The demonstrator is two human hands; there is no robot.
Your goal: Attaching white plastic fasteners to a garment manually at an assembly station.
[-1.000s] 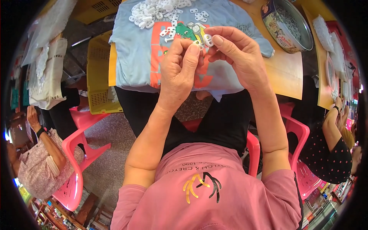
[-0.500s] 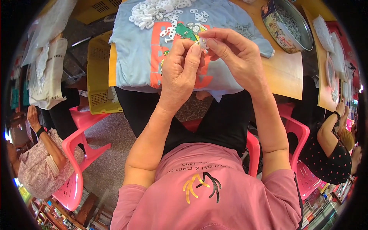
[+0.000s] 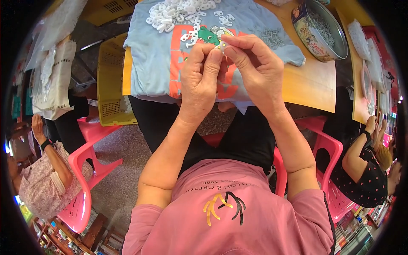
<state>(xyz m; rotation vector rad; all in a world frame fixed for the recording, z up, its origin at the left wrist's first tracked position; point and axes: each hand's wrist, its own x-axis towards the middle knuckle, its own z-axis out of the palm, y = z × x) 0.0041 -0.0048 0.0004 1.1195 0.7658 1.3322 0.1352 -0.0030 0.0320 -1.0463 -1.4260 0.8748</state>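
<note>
My left hand (image 3: 199, 83) and my right hand (image 3: 260, 68) meet above the cloth, thumbs and forefingers pinched together. Between their fingertips is a small white plastic piece (image 3: 222, 45), mostly covered, so its full shape is hidden. Beneath them a light blue shirt (image 3: 148, 68) with a red and green print is spread on the table. Just beyond my left hand lie a few white two-holed plastic pieces (image 3: 185, 37) and a small white peg-like part (image 3: 190, 45). A large heap of similar white pieces (image 3: 168, 17) rests farther back.
Small metal screws (image 3: 273, 38) lie on the shirt's right side. A round tin (image 3: 312, 46) of screws stands on the wooden table (image 3: 312, 85). At left is a yellow crate (image 3: 111, 80). People sit on pink chairs (image 3: 85, 187) on both sides, beside plastic bags (image 3: 51, 80).
My right hand has shifted slightly left and down, closer to the left one. The pinched piece shows at a different angle. The whole view has moved slightly.
</note>
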